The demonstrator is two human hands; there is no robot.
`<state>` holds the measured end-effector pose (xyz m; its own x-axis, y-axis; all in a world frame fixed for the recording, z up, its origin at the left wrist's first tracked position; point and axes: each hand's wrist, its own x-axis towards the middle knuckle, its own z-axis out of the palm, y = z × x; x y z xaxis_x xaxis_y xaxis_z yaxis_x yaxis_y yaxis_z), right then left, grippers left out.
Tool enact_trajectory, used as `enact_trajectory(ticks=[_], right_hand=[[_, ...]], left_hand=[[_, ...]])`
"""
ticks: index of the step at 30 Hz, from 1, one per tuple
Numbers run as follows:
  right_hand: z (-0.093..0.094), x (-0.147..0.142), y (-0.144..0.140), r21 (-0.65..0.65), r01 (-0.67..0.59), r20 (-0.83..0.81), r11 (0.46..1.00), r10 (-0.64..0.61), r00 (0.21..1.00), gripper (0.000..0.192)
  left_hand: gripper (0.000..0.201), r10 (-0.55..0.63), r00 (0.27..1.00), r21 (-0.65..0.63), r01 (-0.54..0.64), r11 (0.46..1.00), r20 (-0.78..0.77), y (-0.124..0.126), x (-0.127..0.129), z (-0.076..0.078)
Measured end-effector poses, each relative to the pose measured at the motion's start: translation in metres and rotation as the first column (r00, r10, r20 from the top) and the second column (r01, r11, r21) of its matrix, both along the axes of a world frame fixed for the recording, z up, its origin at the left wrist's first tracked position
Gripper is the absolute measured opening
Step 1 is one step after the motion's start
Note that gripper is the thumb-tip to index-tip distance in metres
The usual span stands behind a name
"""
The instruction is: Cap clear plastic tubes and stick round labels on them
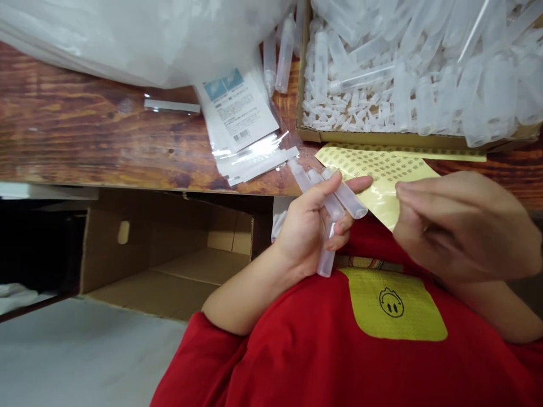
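Observation:
My left hand (307, 217) is closed around several small translucent plastic tubes, fanned out between the thumb and fingers. One tube (350, 199) lies across the fingers, and another (326, 257) pokes out below the palm. To the right, my right hand (470, 220) is raised, thumb and forefinger pinched together; anything between them is too small to make out. Behind its fingertips lies a yellow sheet of small printed round stickers (377, 175), jutting over the table's front edge.
A cardboard tray (314, 135) heaped with tubes and small white caps stands at the back right. Printed plastic packets (241, 116) lie left of it, beside a large translucent bag (127, 39). Below the wooden table (106, 147) is an open cardboard box (127, 260).

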<state>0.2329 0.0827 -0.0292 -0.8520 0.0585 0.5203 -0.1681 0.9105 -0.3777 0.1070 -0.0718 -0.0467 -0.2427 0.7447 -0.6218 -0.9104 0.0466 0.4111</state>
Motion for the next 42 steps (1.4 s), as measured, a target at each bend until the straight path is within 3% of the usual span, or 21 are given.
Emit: enact_trajectory(ticks=[2, 4, 12, 18, 25, 30, 35, 39, 42], right_hand=[[0.001, 0.001, 0.0, 0.138, -0.135, -0.067, 0.981, 0.146, 0.987, 0.026], [0.0, 0.001, -0.001, 0.221, -0.179, -0.103, 0.959, 0.205, 0.973, 0.028], [-0.006, -0.005, -0.004, 0.262, -0.147, -0.014, 0.954, 0.156, 0.988, 0.021], [0.0, -0.012, -0.005, 0.423, -0.136, -0.183, 0.896, 0.232, 0.955, 0.015], [-0.004, -0.011, -0.006, 0.419, -0.134, -0.175, 0.898, 0.225, 0.958, 0.015], [-0.004, -0.008, -0.007, 0.425, -0.121, -0.136, 0.897, 0.196, 0.971, 0.025], [-0.007, -0.016, -0.009, 0.493, -0.001, -0.22, 0.87, 0.125, 0.967, 0.023], [-0.009, -0.02, -0.012, 0.526, 0.037, -0.25, 0.849, 0.113, 0.962, 0.01], [-0.009, -0.017, -0.012, 0.506, 0.024, -0.254, 0.862, 0.122, 0.959, 0.015]], left_hand=[[0.044, -0.005, 0.999, 0.027, 0.004, 1.0, 0.05, 0.001, -0.004, 0.004], [0.046, -0.011, 0.998, 0.051, 0.008, 0.999, 0.055, 0.001, -0.005, 0.005], [0.045, -0.005, 0.995, 0.075, -0.003, 0.997, 0.104, 0.002, -0.005, 0.006], [0.047, -0.03, 0.999, 0.075, 0.027, 0.997, 0.042, 0.0, -0.006, 0.006], [0.051, -0.044, 0.999, 0.095, 0.044, 0.994, 0.002, 0.001, -0.006, 0.005], [0.047, 0.004, 0.987, 0.09, -0.019, 0.996, 0.158, 0.002, -0.007, 0.007], [0.048, 0.083, 0.97, 0.086, -0.105, 0.991, 0.229, 0.004, -0.008, 0.008], [0.05, 0.073, 0.969, 0.071, -0.092, 0.993, 0.236, 0.006, -0.007, 0.009], [0.05, 0.066, 0.971, 0.047, -0.079, 0.996, 0.232, 0.006, -0.007, 0.01]])
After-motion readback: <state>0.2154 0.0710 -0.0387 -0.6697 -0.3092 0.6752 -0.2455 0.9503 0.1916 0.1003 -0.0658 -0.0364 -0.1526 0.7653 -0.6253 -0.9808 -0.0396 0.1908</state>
